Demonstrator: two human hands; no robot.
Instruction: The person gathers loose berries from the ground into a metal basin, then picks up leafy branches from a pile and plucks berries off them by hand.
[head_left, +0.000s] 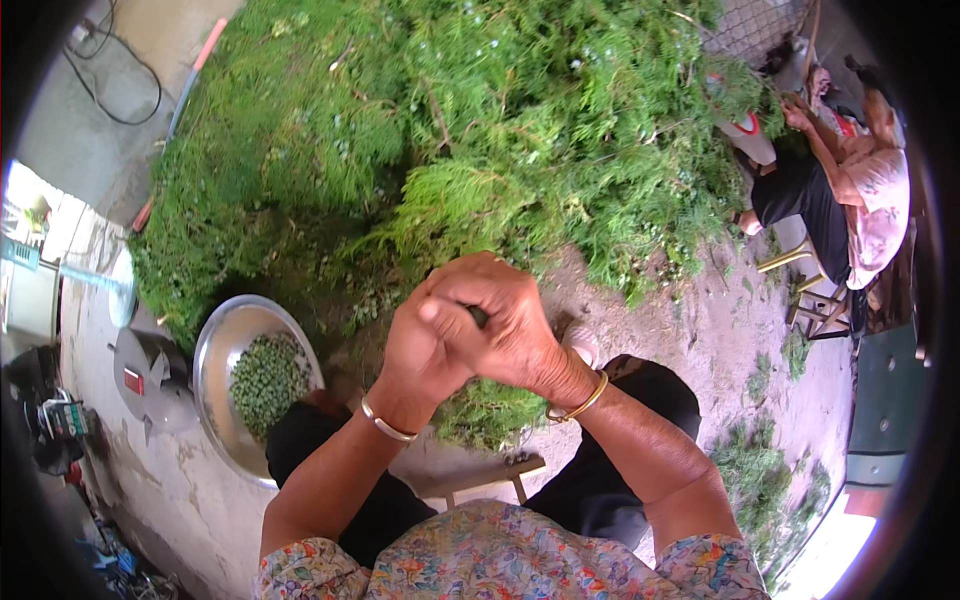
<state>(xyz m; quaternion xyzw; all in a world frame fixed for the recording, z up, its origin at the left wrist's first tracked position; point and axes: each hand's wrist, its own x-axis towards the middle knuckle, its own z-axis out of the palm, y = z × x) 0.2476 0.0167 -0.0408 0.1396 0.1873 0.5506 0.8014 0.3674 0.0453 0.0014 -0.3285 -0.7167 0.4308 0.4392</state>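
My left hand (424, 349) and my right hand (506, 322) are clasped together in front of my chest, fingers curled over one another. A small dark spot shows between them, and I cannot tell whether it is a held thing or a gap. Just beyond the hands lies a large heap of green conifer branches (480, 195), some bearing pale berry-like cones. Left of my left hand is a wide metal basin (217, 375) with a pile of small green cones (270, 386) in it. A loose green sprig (491, 416) lies below my hands, between my knees.
At the right, another person (874, 191) sits on a stool, hands at the branches. A grey round object (154, 382) stands left of the basin. A pedestal fan (120, 289) is behind it. Cut greenery (757, 472) lies at the lower right. A wooden seat (487, 480) is beneath me.
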